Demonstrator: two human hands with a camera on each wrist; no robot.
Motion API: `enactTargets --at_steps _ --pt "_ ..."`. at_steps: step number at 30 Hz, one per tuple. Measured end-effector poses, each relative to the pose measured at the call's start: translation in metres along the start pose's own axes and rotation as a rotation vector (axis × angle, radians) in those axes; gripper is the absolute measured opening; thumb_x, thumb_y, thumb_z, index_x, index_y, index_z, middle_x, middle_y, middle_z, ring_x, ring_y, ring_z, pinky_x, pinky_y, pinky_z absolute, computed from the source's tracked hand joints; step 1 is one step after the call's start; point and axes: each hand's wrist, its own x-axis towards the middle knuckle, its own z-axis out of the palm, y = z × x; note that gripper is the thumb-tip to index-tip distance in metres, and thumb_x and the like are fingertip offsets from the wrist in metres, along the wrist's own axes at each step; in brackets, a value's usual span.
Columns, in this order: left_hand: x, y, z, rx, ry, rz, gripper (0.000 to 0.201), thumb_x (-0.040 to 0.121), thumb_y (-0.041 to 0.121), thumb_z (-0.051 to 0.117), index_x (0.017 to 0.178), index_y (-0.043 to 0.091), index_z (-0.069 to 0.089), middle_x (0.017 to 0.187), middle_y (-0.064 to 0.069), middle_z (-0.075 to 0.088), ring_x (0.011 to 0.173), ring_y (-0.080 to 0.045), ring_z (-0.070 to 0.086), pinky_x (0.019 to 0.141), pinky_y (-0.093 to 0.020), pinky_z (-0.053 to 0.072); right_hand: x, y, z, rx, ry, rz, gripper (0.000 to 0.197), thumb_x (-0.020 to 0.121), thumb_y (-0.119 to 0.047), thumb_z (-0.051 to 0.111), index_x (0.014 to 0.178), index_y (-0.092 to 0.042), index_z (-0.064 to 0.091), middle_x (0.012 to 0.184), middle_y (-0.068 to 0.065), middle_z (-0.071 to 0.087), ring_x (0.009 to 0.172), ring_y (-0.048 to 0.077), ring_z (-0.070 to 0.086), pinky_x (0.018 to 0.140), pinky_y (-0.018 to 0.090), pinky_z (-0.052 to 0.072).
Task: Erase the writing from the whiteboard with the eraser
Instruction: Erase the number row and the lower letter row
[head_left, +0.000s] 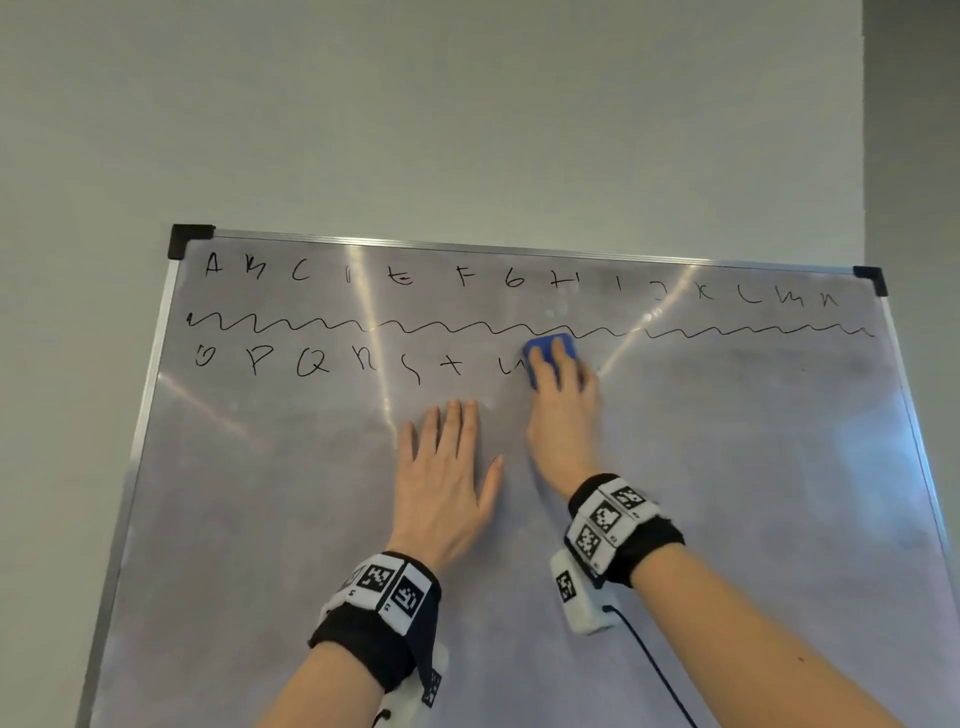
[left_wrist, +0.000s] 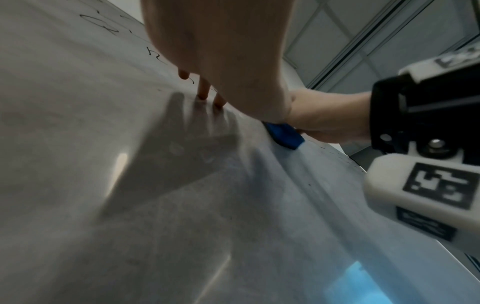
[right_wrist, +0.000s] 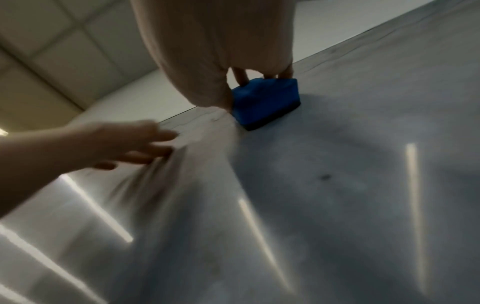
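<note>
A whiteboard (head_left: 727, 467) in a metal frame carries black writing: a top row of letters (head_left: 462, 275), a wavy line (head_left: 311, 325) and a lower row of letters (head_left: 311, 361) reaching only to mid-board. My right hand (head_left: 563, 400) grips a blue eraser (head_left: 543, 349) and holds it against the board just under the wavy line, beside the last letter of the lower row. The right wrist view shows the eraser (right_wrist: 265, 102) with its dark felt on the board. My left hand (head_left: 447, 467) lies flat on the board below the letters, fingers straight.
The board's right half below the wavy line shows only faint grey smears (head_left: 779, 374). Black plastic corners (head_left: 189, 239) mark the top edge. A plain wall (head_left: 467, 104) rises behind. A black cable (head_left: 654, 670) runs from my right wrist band.
</note>
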Motion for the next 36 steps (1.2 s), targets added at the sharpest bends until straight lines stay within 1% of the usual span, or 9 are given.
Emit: enactTargets --at_steps 6,9,12,17,21,25,29,33,36 --pt "-0.001 -0.004 -0.002 -0.001 0.01 0.015 0.067 0.095 0.05 0.027 0.143 0.007 0.045 0.143 -0.011 0.05 0.129 -0.032 0.048 0.106 -0.051 0.029 -0.006 0.041 -0.013 -0.039 -0.031 -0.293 0.055 0.08 0.0 0.064 0.132 -0.011 0.052 0.137 0.018 0.05 0.112 0.041 0.047 0.097 0.042 0.037" --pt "-0.002 -0.003 -0.001 0.003 -0.009 0.007 0.067 0.096 0.051 0.025 0.145 0.008 0.042 0.146 -0.01 0.047 0.132 -0.031 0.045 0.108 -0.051 0.03 -0.011 0.093 -0.033 -0.08 0.007 0.024 0.048 0.087 -0.001 0.049 0.135 -0.004 0.047 0.142 0.024 0.042 0.117 0.047 0.044 0.099 0.045 0.032" --pt "-0.002 0.0 -0.001 0.002 -0.026 -0.002 0.067 0.095 0.052 0.026 0.144 0.009 0.042 0.146 -0.01 0.046 0.131 -0.031 0.044 0.107 -0.051 0.032 -0.01 0.078 -0.031 -0.054 0.081 0.326 0.05 0.087 0.001 0.053 0.136 -0.003 0.044 0.146 0.022 0.035 0.117 0.049 0.039 0.093 0.054 0.038" --pt "-0.005 0.001 0.0 -0.019 -0.012 -0.007 0.067 0.096 0.051 0.024 0.148 0.011 0.037 0.15 -0.008 0.041 0.137 -0.03 0.038 0.11 -0.05 0.025 -0.015 0.016 0.001 -0.001 -0.016 -0.118 0.07 0.068 0.003 0.073 0.133 -0.012 0.051 0.141 0.016 0.046 0.113 0.039 0.044 0.088 0.048 0.047" --pt "-0.011 -0.012 -0.006 -0.058 -0.067 0.019 0.068 0.096 0.051 0.015 0.154 0.016 0.021 0.159 -0.003 0.024 0.146 -0.025 0.021 0.116 -0.05 0.015 -0.028 0.033 -0.013 0.028 -0.064 -0.296 0.059 0.08 -0.004 0.07 0.132 -0.018 0.049 0.14 0.012 0.049 0.115 0.035 0.041 0.09 0.047 0.046" --pt "-0.021 -0.047 -0.014 -0.032 -0.04 -0.007 0.063 0.096 0.045 0.023 0.15 0.012 0.033 0.154 -0.01 0.033 0.143 -0.032 0.028 0.112 -0.054 0.025 -0.023 0.077 -0.026 -0.008 -0.017 -0.002 0.045 0.09 -0.007 0.049 0.135 -0.009 0.048 0.145 0.02 0.04 0.116 0.047 0.044 0.099 0.045 0.031" --pt "-0.027 -0.097 -0.026 0.013 0.025 -0.093 0.061 0.095 0.041 0.027 0.145 0.008 0.04 0.149 -0.017 0.039 0.138 -0.04 0.033 0.107 -0.057 0.03 -0.01 0.021 -0.012 -0.013 0.087 0.303 0.052 0.086 0.003 0.054 0.137 -0.005 0.045 0.148 0.02 0.033 0.118 0.047 0.037 0.097 0.051 0.034" --pt "-0.031 -0.131 -0.028 0.051 0.021 -0.124 0.064 0.093 0.043 0.029 0.143 0.006 0.042 0.144 -0.019 0.045 0.132 -0.04 0.04 0.106 -0.057 0.03 -0.014 -0.079 0.035 0.02 0.063 0.016 0.072 0.066 0.01 0.069 0.133 -0.008 0.049 0.141 0.018 0.045 0.114 0.044 0.041 0.091 0.05 0.045" --pt "-0.032 -0.14 -0.026 0.052 0.042 -0.071 0.065 0.092 0.045 0.03 0.143 0.006 0.043 0.141 -0.018 0.048 0.127 -0.038 0.044 0.105 -0.052 0.028 -0.022 -0.102 0.043 0.029 0.007 -0.13 0.069 0.071 0.002 0.073 0.134 -0.013 0.049 0.142 0.014 0.046 0.116 0.036 0.037 0.093 0.047 0.046"
